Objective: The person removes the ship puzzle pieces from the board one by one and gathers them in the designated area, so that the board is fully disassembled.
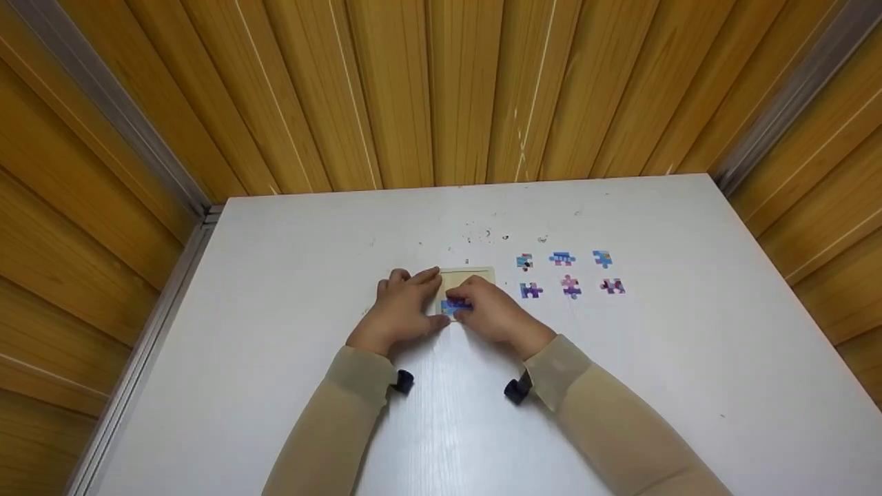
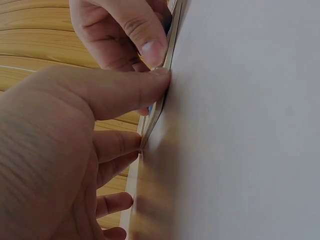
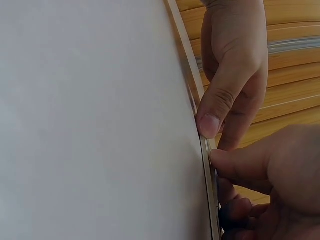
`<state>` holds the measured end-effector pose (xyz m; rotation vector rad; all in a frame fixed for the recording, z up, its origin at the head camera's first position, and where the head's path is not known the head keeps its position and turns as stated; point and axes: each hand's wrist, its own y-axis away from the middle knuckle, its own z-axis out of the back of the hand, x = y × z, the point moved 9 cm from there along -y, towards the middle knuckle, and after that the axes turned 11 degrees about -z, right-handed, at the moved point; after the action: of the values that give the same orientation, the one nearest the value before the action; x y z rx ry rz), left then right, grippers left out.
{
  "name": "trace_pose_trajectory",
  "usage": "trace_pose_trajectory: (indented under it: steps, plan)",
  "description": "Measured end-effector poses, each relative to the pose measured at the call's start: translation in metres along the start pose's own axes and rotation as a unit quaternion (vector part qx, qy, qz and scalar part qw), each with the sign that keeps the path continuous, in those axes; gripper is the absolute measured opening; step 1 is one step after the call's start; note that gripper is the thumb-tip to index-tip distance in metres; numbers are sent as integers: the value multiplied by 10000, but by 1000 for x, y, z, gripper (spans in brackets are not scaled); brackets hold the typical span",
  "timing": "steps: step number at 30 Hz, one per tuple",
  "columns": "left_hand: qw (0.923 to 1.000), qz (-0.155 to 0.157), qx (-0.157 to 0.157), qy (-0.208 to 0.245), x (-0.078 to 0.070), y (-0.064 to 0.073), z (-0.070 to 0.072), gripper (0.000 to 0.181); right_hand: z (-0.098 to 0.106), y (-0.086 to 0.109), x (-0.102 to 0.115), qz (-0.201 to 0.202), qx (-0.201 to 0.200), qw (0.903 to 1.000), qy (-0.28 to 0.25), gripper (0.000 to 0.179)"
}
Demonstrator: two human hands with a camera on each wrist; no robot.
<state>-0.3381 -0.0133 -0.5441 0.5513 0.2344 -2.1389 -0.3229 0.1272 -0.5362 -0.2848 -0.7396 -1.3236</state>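
Tan sleeves (image 1: 327, 427) end in greyer cuffs (image 1: 362, 372) beside small black wrist devices (image 1: 404, 381).
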Motion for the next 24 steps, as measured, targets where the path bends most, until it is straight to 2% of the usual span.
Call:
trace_pose_trajectory:
  steps: [7, 14, 24]
  plan:
    - [10000, 2, -2, 6, 1, 0, -1, 86, -1, -1, -1, 31, -65, 10000, 25, 41]
    - [9998, 66, 64, 163, 1, 2, -1, 87, 0, -1, -3, -219, -59, 9996, -169, 39]
    - [9999, 5, 14, 113, 1, 1, 0, 87, 2, -2, -3, -167, -124, 9993, -314, 38]
